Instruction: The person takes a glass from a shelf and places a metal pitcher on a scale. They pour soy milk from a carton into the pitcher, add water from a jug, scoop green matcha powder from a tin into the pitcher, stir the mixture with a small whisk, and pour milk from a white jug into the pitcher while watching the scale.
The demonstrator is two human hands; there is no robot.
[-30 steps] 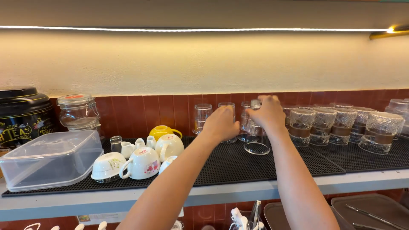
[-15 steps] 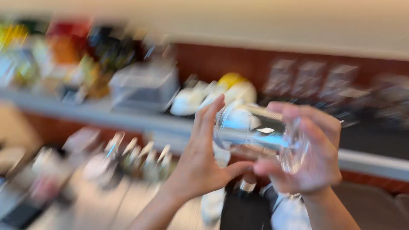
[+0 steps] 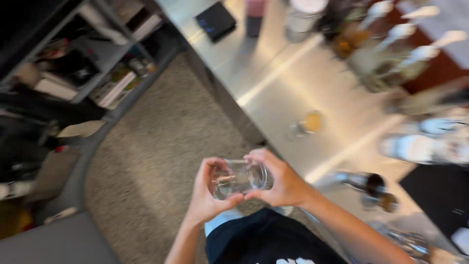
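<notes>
Holding clear glass sideways | between left hand | right hand

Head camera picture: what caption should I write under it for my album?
Two hands, left and right, hold a clear glass on its side beside a steel counter.

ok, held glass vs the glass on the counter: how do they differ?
The held glass lies on its side between both hands; the counter glass stands on the steel counter, untouched. The held glass looks empty and clear; the counter glass holds something orange-yellow. The held glass is over the floor, off the counter. Both are see-through; motion blur hides finer detail.
</notes>
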